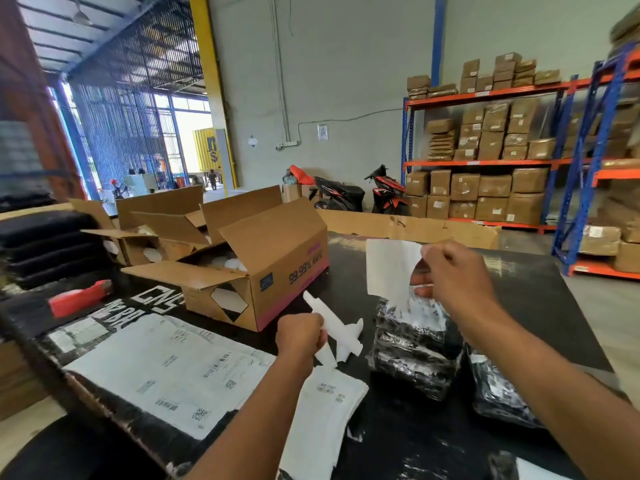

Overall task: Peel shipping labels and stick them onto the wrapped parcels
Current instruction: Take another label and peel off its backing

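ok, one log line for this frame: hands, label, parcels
left hand: grips crumpled backing strip | right hand: pinches peeled label above parcel stack | label not yet stuck

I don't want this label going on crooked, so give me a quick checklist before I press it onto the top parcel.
1. Label in hand: ok. The right hand pinches the white label at its upper edge.
2. Backing removed: cannot tell. The left hand grips crumpled white backing strips, but the label's sticky side is not readable.
3. Target parcel exposed: ok. The stack of black wrapped parcels sits just below the label.
4. Top parcel free of a label: cannot tell; white patches there are blurred.
5. Label flat: not ok. It hangs curled above the stack.
6. Left hand free to smooth: not ok.
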Motion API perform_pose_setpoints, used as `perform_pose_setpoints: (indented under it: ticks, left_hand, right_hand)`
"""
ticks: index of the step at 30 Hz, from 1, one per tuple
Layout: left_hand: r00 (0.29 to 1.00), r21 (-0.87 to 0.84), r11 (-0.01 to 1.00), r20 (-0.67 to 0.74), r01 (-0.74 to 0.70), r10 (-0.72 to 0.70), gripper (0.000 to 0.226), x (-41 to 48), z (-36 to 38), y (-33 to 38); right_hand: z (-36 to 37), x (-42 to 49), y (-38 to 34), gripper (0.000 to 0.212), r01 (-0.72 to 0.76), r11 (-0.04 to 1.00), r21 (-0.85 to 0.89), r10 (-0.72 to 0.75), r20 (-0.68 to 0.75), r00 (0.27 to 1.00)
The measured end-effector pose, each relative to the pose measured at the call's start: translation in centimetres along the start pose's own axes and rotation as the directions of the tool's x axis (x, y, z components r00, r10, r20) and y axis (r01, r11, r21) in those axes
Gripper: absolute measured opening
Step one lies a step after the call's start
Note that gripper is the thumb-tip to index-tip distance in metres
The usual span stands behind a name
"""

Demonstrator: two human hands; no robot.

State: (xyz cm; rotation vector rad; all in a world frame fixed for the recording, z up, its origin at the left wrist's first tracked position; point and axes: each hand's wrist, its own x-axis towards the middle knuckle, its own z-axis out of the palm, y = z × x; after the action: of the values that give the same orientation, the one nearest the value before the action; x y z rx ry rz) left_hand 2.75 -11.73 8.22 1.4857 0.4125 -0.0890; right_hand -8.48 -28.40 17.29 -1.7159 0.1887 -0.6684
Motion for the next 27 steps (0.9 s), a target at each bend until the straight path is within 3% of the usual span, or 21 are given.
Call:
perform_pose_setpoints:
  ticks: [1, 8, 14, 18, 20, 23, 25, 27]
  left_hand:
    - [1.000, 0.075, 0.997, 0.011, -0.012, 0.012, 0.003, 1.0, 0.2, -0.2]
    - [0.998, 0.495, 0.867, 0.061, -0.060, 0.034, 0.021, 7.9, 2.1, -1.5]
    - [0.996, 0.681, 0.730, 0.084, -0.062, 0.006, 0.037, 11.5, 3.0, -3.4]
    - [0.986, 0.770, 0.617, 0.144, -0.164, 0.082, 0.035, 12.2, 3.6, -3.6]
    - [0.971, 0.710, 0.662, 0.175, -0.240, 0.165, 0.036, 11.9, 4.0, -2.6]
    - [0.932, 0.348, 0.871, 0.233, -0.346, 0.277, 0.021, 10.0, 5.0, 0.0]
    - [0.896, 0.144, 0.937, 0.368, -0.318, 0.247, 0.016, 8.0, 5.6, 2.6]
    - [0.827, -0.002, 0.982, 0.538, -0.188, 0.160, 0.033, 6.0, 6.1, 5.4]
  right_hand:
    - [0.7, 0.6, 0.2, 0.021, 0.001, 1.000, 0.008, -0.001, 0.004, 1.000]
    - [3.0, 3.8, 1.5, 0.018, -0.008, 1.000, -0.011, 0.008, -0.030, 1.000]
    - [3.2, 4.9, 3.7, 0.021, -0.056, 0.996, -0.074, 0.049, -0.094, 0.994]
    - [3.3, 5.6, 5.0, 0.023, -0.071, 0.988, -0.137, 0.056, -0.110, 0.992]
    - [3.6, 5.9, 5.3, 0.023, -0.062, 0.984, -0.170, 0.044, -0.103, 0.994]
    - [4.1, 5.9, 5.1, 0.022, -0.030, 0.965, -0.261, 0.008, -0.085, 0.996]
    - [4.4, 5.9, 4.8, 0.023, 0.043, 0.929, -0.367, -0.066, -0.051, 0.997]
    - [4.7, 5.5, 4.2, 0.022, 0.164, 0.868, -0.469, -0.176, 0.019, 0.984]
